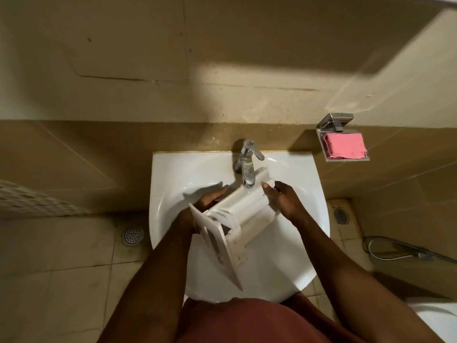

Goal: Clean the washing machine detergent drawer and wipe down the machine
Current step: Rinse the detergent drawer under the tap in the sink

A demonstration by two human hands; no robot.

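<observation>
White drawer [243, 210] between left fingers [219, 191] and right fingers [277, 186], seemingly under tap [248, 167]

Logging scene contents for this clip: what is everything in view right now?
white plastic detergent drawer: one, white, held over the sink, below the tap
white ceramic sink: one, white, against the wall
chrome tap: one, silver, sink's back edge
pink folded cloth: one, pink, in the soap dish
chrome wall soap dish: one, silver, right of the sink
round metal floor drains: two, grey, either side of the sink
hose: one, grey, floor at right
left hand: drawer's left side, grip hidden
right hand: fingers curled round the drawer's far end
</observation>
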